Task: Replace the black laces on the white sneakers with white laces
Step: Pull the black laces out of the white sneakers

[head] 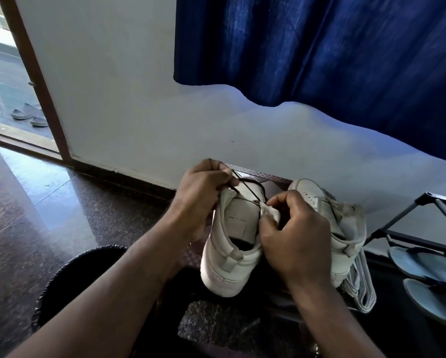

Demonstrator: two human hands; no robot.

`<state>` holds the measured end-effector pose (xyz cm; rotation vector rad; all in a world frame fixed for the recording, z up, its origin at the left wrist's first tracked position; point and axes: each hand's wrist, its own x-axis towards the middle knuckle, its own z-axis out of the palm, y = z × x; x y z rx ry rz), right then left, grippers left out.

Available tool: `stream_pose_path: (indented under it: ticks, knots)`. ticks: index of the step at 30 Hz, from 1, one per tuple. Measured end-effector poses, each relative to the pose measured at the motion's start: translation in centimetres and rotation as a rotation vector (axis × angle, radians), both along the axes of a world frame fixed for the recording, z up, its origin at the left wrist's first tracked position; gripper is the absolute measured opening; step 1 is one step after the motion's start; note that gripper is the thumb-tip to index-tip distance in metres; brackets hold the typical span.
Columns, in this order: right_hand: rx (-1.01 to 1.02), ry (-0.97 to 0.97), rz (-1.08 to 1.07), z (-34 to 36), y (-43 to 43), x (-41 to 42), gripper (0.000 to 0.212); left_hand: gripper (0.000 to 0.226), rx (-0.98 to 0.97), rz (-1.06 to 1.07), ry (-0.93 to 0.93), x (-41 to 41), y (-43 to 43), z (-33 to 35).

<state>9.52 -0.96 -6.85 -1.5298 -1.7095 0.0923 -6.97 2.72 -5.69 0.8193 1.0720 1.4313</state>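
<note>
The black lace (247,188) is pinched tight in the left hand (203,195) and runs from that pinch across the front of the white sneaker (232,254). The right hand (294,239) grips the sneaker's opposite eyelet flap with curled fingers. Just right of that grip stands the second sneaker (346,228), with white laces (361,288) lying below it and a shoe rack (423,220) further out.
</note>
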Motion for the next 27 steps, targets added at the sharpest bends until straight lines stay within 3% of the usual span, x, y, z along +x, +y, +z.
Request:
stream_pose_path:
  ticks: [2, 3, 4, 7, 10, 11, 12, 14, 15, 17, 18, 22, 27]
  knots:
    - [0.034, -0.004, -0.021, 0.1, 0.3, 0.4, 0.012, 0.014, 0.021, 0.01, 0.033, -0.5, 0.1, 0.7]
    - [0.037, -0.001, -0.021, 0.1, 0.4, 0.4, 0.011, 0.008, 0.055, 0.016, 0.157, -0.8, 0.3, 0.9]
    - [0.035, 0.001, -0.018, 0.1, 0.4, 0.4, 0.011, 0.003, 0.095, 0.021, 0.364, -1.1, 0.4, 1.0]
    - [0.027, 0.01, -0.013, 0.1, 0.4, 0.3, 0.009, 0.014, 0.163, 0.081, 1.093, -1.3, -0.1, 1.3]
    - [0.017, 0.012, -0.017, 0.0, 0.5, 0.2, 0.014, 0.02, 0.245, 0.148, 1.256, -1.1, -0.2, 1.5]
    - [0.009, 0.014, -0.017, -0.1, 0.5, 0.3, 0.013, 0.017, 0.259, 0.138, 1.167, -1.1, 0.0, 1.3]
    - [0.001, 0.016, -0.018, -0.1, 0.5, 0.3, 0.012, 0.016, 0.253, 0.1, 0.944, -0.9, 0.2, 1.2]
    - [-0.007, 0.018, -0.02, -0.2, 0.5, 0.3, 0.012, 0.019, 0.271, -0.003, 0.304, -0.5, -0.1, 1.7]
    - [-0.003, 0.017, -0.021, -0.2, 0.5, 0.2, 0.014, 0.022, 0.271, -0.033, 0.08, -0.5, -0.4, 2.2]
    - [0.002, 0.02, -0.021, -0.2, 0.5, 0.2, 0.016, 0.025, 0.283, -0.017, -0.017, -0.7, -0.6, 2.4]
    - [0.0, 0.023, -0.019, -0.3, 0.5, 0.1, 0.017, 0.024, 0.293, 0.027, 0.083, -0.8, -0.5, 2.3]
    - [0.0, 0.024, -0.012, -0.4, 0.6, 0.1, 0.015, 0.025, 0.292, 0.128, 0.909, -1.1, -0.1, 1.8]
    - [0.003, 0.024, 0.002, -0.4, 0.5, 0.0, 0.013, 0.023, 0.228, 0.024, 1.387, 0.2, -1.0, 1.7]
